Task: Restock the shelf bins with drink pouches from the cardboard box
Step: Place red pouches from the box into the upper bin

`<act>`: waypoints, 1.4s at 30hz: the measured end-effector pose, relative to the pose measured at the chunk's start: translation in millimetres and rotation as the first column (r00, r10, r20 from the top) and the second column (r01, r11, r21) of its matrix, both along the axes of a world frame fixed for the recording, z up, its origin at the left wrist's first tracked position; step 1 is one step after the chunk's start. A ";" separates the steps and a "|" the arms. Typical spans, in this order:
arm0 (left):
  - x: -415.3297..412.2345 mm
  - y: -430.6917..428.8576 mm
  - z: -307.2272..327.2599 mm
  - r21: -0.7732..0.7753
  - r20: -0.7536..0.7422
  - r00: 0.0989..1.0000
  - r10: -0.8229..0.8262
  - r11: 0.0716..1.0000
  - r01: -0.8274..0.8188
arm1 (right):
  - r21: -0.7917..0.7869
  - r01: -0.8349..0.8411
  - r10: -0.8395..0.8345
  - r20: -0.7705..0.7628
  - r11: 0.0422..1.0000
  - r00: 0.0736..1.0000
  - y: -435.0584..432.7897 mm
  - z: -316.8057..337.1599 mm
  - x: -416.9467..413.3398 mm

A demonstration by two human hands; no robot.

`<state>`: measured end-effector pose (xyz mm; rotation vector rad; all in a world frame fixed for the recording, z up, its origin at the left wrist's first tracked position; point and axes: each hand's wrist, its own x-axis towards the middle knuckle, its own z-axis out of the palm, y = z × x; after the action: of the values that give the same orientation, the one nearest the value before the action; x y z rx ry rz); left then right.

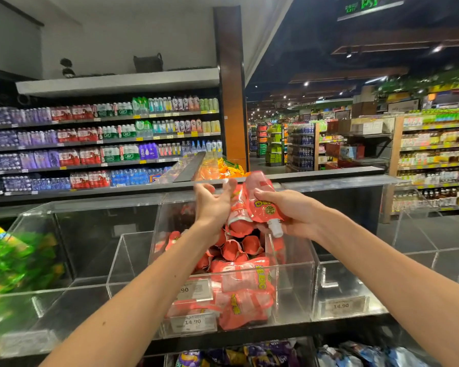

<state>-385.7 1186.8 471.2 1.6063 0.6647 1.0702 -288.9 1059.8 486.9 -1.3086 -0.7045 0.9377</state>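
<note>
A clear acrylic bin in the middle of the shelf holds several pink drink pouches. My right hand grips a pink pouch above the bin, its white spout pointing down. My left hand hovers beside it with fingers loosely spread, touching another pink pouch that stands behind it. The cardboard box is out of view.
Acrylic bins stand on both sides: the left one has green pouches at its far left, the right one shows a 14.90 price tag. Purple and blue pouches lie on the shelf below. Orange packs sit behind the shelf top.
</note>
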 end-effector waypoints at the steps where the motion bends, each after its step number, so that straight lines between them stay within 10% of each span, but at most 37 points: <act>1: 1.4 -0.6 -4.8 -0.008 -0.073 0.997 0.014 1.000 -0.015 | -0.053 0.045 -0.047 -0.036 0.998 0.998 1.6 -0.2 -1.1; 9: -29.8 0.8 -9.2 -0.228 -0.244 0.708 -0.663 0.749 0.622 | -0.124 0.114 -0.136 -0.186 0.986 0.973 5.3 -1.5 4.8; 16: -3.5 31.4 -25.7 0.408 -0.542 0.827 -0.149 0.814 0.414 | -0.129 0.257 -0.242 0.122 0.958 0.963 3.5 -1.8 22.9; 31: 50.7 42.6 -59.8 0.656 -0.687 0.649 0.329 0.665 0.358 | -0.078 0.246 -0.216 0.278 0.966 0.936 -5.3 -26.5 36.3; 37: 11.0 37.5 -20.8 0.348 -0.383 0.903 -0.196 0.875 0.338 | -0.007 0.155 -0.140 0.391 0.988 0.910 -8.0 -19.8 28.9; 42: -46.7 17.0 33.1 0.200 -0.343 0.833 -0.433 0.833 0.515 | 0.089 -0.013 -0.044 0.614 0.996 0.788 8.5 -0.1 2.1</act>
<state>-432.4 1203.8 504.4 2.0661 0.2580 0.5780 -286.7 1068.3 486.8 -1.5502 -1.2230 0.4357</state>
